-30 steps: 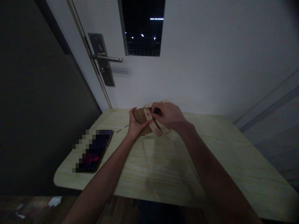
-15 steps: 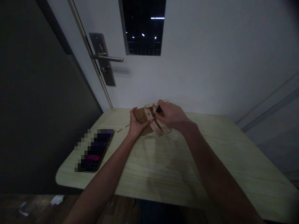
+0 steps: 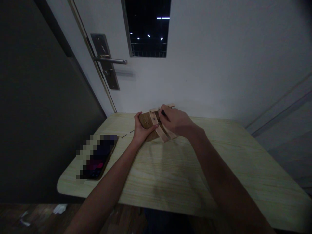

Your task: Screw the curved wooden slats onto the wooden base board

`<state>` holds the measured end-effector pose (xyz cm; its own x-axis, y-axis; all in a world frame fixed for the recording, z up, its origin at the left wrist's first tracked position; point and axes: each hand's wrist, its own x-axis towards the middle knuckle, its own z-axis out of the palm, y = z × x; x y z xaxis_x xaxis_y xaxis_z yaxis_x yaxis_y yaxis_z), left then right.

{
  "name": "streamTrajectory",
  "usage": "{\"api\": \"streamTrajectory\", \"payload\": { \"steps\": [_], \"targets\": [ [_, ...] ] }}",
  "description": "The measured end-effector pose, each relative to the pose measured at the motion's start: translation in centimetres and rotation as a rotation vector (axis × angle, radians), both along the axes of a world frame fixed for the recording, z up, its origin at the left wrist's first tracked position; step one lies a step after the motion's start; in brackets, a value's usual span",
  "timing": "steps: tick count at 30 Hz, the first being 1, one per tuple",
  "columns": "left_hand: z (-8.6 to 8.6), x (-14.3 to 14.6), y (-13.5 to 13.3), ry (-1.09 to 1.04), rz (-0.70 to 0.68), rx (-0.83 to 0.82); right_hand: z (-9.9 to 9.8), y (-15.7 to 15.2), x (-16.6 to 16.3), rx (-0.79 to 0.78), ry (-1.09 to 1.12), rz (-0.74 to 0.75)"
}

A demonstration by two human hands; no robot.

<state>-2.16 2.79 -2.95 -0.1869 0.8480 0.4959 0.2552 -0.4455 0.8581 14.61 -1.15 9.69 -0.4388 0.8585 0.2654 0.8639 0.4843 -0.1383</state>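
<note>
Near the back edge of the table lies a brown board with small holes, crossed by pale wooden strips. My left hand grips the board's left side, its thumb pressed along the nearest strip. A dark hole or screw head shows in that strip. Over the strips, my right hand is closed around a small black-handled tool. The tool's working end is too small and dim to make out. Two thin metal rods rest on the table left of my left hand.
A phone, partly pixelated, lies on the table's left side. Behind the table stands a white door with a metal handle and a dark window. Crumpled white paper is on the floor at lower left.
My right hand has shifted slightly left over the strips, and its fingers have turned a little around the black handle. My left hand keeps its hold on the board. The whole view has drifted slightly.
</note>
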Motion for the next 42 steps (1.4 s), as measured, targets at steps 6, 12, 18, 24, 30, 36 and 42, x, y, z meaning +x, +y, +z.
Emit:
{"api": "streamTrajectory", "payload": {
  "steps": [6,12,18,24,30,36,42],
  "targets": [
    [0.1,0.0,-0.1,0.03,0.011,0.012,0.0,0.6,0.2,0.045,-0.029,-0.109],
    [0.1,0.0,-0.2,0.044,0.019,0.032,-0.4,0.8,0.3,0.009,0.049,-0.13],
    [0.0,0.0,-0.2,0.047,0.022,0.031,-0.8,1.1,0.4,0.032,0.153,0.072],
    [-0.1,0.1,-0.1,0.021,0.029,0.018,-0.6,1.1,1.1,-0.033,0.122,0.082],
    [-0.1,0.1,-0.2,0.028,0.022,0.011,-0.4,0.6,1.4,-0.081,0.091,0.045],
    [-0.4,-0.1,-0.1,0.045,0.018,0.044,-0.3,0.8,1.0,0.016,-0.001,-0.073],
    [-0.5,-0.1,0.0,0.043,0.007,0.068,-0.2,0.4,0.9,0.027,-0.004,-0.122]
  ]
}}
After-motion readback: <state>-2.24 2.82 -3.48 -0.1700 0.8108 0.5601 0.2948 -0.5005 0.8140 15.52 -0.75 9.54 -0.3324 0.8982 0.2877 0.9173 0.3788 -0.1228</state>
